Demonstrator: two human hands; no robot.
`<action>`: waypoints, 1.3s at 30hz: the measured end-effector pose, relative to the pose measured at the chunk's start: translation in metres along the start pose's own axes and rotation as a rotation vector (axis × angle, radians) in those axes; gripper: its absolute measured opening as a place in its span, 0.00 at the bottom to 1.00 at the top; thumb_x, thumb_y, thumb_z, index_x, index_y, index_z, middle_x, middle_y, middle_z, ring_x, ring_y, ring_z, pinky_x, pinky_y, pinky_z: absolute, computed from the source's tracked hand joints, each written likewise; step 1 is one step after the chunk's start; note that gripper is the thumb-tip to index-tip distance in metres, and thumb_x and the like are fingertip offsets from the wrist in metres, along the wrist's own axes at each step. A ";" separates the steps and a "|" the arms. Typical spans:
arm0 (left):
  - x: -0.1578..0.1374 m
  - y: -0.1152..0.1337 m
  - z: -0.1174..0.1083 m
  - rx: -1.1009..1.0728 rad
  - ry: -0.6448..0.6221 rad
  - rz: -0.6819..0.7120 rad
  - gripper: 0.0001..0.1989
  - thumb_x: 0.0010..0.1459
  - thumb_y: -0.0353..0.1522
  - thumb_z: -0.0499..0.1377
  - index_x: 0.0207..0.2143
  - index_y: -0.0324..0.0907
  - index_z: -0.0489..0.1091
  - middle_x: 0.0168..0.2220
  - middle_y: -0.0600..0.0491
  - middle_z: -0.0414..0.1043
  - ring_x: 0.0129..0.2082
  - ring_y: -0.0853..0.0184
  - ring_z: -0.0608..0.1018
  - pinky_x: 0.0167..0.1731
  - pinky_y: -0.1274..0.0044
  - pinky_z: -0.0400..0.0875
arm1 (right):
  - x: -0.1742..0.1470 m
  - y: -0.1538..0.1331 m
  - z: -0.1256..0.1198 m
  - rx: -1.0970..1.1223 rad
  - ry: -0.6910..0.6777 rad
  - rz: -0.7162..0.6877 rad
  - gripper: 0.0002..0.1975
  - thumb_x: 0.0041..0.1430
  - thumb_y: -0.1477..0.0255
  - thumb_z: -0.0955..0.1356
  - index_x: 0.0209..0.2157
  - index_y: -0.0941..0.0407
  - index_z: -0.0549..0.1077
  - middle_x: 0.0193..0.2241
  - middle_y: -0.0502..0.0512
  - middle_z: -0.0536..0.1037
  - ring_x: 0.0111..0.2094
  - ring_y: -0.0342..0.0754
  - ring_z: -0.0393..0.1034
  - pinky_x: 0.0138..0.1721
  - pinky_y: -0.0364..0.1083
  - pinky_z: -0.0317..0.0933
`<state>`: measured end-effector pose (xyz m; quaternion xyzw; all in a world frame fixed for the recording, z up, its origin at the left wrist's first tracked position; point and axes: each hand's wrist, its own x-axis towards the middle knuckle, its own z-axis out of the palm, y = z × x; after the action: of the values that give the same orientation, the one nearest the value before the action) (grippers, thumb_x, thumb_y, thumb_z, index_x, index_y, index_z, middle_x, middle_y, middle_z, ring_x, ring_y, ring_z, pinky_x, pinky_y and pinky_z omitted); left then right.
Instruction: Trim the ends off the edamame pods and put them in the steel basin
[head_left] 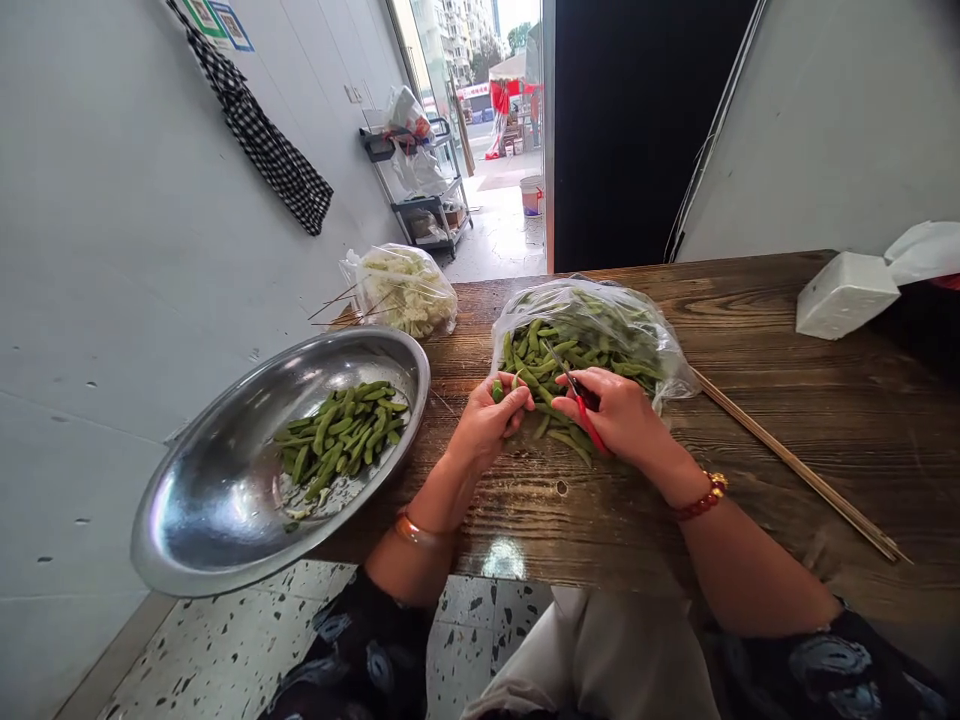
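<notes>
Bare wood point(750, 440) open right of the right hand point(619, 415), as far as the chopsticks point(795, 465) lying aslant; left hand point(487, 420) hemmed by the steel bowl point(217, 510) at the table edge; ahead, the pod bag point(592, 330) blocks; white-filled bag point(405, 290) fills the far left corner; tissue box point(844, 295) far right.

Left hand point(491, 415) pinches one green pod point(498, 388) at the mouth of the clear bag of pods point(600, 325). Right hand point(619, 412) grips red-handled scissors point(576, 392), blades pointing into the bag just beyond the fingers. Steel bowl point(217, 500) left of left hand, holding cut pods point(341, 435). Chopsticks point(795, 465) right of right hand.
</notes>
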<state>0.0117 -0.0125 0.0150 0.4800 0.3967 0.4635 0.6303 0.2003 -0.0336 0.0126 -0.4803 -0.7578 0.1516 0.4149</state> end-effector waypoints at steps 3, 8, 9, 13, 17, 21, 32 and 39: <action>-0.001 0.000 0.001 -0.026 -0.017 0.022 0.15 0.51 0.38 0.65 0.34 0.38 0.66 0.26 0.54 0.72 0.16 0.80 0.63 0.13 0.86 0.48 | -0.001 0.002 0.002 -0.026 -0.062 0.000 0.16 0.58 0.59 0.68 0.42 0.55 0.74 0.35 0.55 0.76 0.35 0.49 0.72 0.38 0.47 0.64; 0.000 -0.002 -0.001 -0.027 -0.021 0.014 0.16 0.49 0.40 0.65 0.33 0.36 0.70 0.25 0.55 0.70 0.15 0.81 0.62 0.12 0.85 0.46 | -0.003 0.003 0.004 -0.124 -0.160 -0.021 0.18 0.57 0.58 0.69 0.44 0.54 0.74 0.38 0.56 0.75 0.37 0.50 0.72 0.39 0.47 0.64; 0.000 -0.002 -0.001 -0.016 -0.015 0.002 0.16 0.48 0.40 0.66 0.32 0.36 0.70 0.23 0.56 0.68 0.14 0.81 0.61 0.12 0.85 0.45 | -0.003 0.002 0.003 -0.139 -0.170 -0.026 0.17 0.57 0.59 0.69 0.44 0.54 0.74 0.38 0.56 0.75 0.38 0.50 0.72 0.38 0.47 0.64; -0.004 -0.003 0.003 0.067 -0.066 -0.021 0.15 0.47 0.39 0.67 0.29 0.36 0.71 0.19 0.59 0.63 0.14 0.81 0.61 0.13 0.84 0.48 | -0.004 -0.003 0.003 -0.166 -0.189 -0.029 0.15 0.55 0.60 0.70 0.42 0.53 0.74 0.38 0.55 0.75 0.36 0.48 0.71 0.36 0.46 0.63; -0.008 -0.004 0.009 0.110 -0.076 0.002 0.15 0.46 0.39 0.67 0.31 0.36 0.73 0.18 0.59 0.63 0.14 0.81 0.61 0.15 0.84 0.51 | -0.004 -0.007 0.004 -0.172 -0.201 -0.025 0.15 0.55 0.60 0.71 0.41 0.53 0.73 0.38 0.54 0.74 0.33 0.47 0.70 0.34 0.45 0.62; -0.009 -0.003 0.011 0.114 -0.073 0.010 0.15 0.46 0.39 0.67 0.31 0.36 0.72 0.18 0.60 0.63 0.15 0.80 0.60 0.16 0.84 0.51 | -0.005 -0.008 0.007 -0.161 -0.193 -0.041 0.15 0.55 0.59 0.71 0.40 0.54 0.73 0.37 0.55 0.74 0.33 0.47 0.70 0.34 0.45 0.62; -0.009 0.000 0.005 0.112 -0.080 0.025 0.14 0.45 0.39 0.68 0.28 0.37 0.73 0.19 0.58 0.65 0.15 0.80 0.60 0.15 0.84 0.50 | -0.003 0.002 0.007 -0.093 -0.239 -0.098 0.13 0.59 0.59 0.67 0.32 0.56 0.74 0.27 0.53 0.73 0.29 0.47 0.68 0.32 0.45 0.61; -0.001 -0.003 -0.001 -0.082 0.082 0.000 0.16 0.44 0.37 0.68 0.30 0.38 0.68 0.17 0.61 0.60 0.13 0.80 0.59 0.12 0.84 0.45 | -0.004 0.006 0.008 -0.053 -0.129 -0.025 0.19 0.57 0.56 0.68 0.42 0.55 0.75 0.35 0.56 0.76 0.34 0.50 0.72 0.36 0.48 0.65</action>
<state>0.0115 -0.0131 0.0116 0.4343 0.4031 0.4985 0.6327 0.1979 -0.0327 0.0020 -0.4710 -0.7925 0.1570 0.3543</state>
